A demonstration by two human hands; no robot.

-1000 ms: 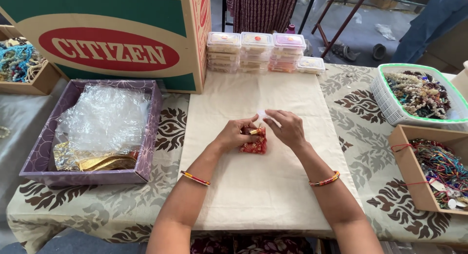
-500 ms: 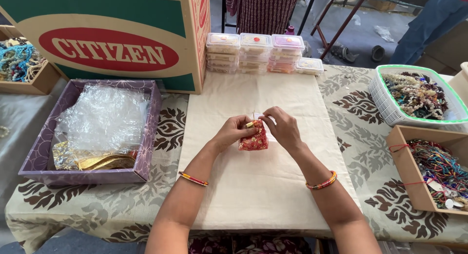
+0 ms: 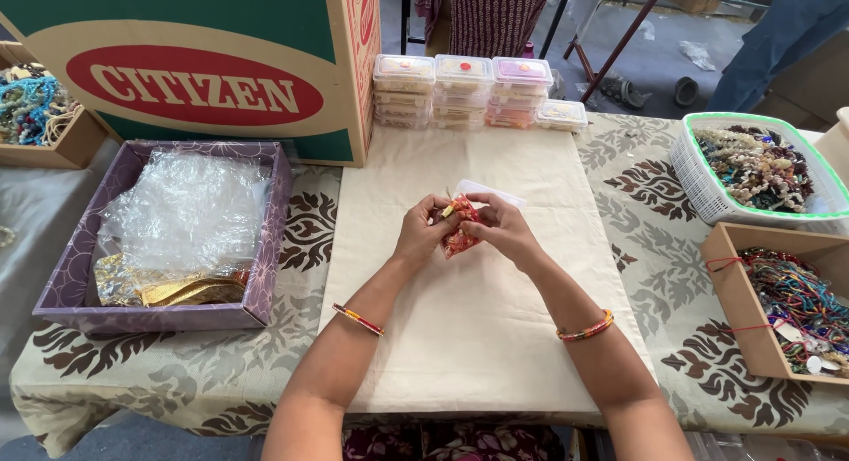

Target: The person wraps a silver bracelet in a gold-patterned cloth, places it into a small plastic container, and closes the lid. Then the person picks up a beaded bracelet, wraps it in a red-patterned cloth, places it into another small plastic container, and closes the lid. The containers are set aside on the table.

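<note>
Both hands pinch one small red trinket [image 3: 461, 234] above the cream cloth [image 3: 478, 337]; left hand [image 3: 424, 233] and right hand [image 3: 506, 231] have fingers closed on it. A clear plastic packet [image 3: 491, 194] lies just behind.

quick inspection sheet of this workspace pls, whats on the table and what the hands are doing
surface: cream cloth over a patterned tablecloth.
job's things: small red and gold ornament, raised above the cloth; white packet just behind.
clutter: purple box of clear plastic bags; stacked clear lidded containers; white basket of beads; brown box of threads.
grip: left hand and right hand both pinch the ornament.
cables: nothing seen.
surroundings: big green cardboard carton; a person's legs at far right.
</note>
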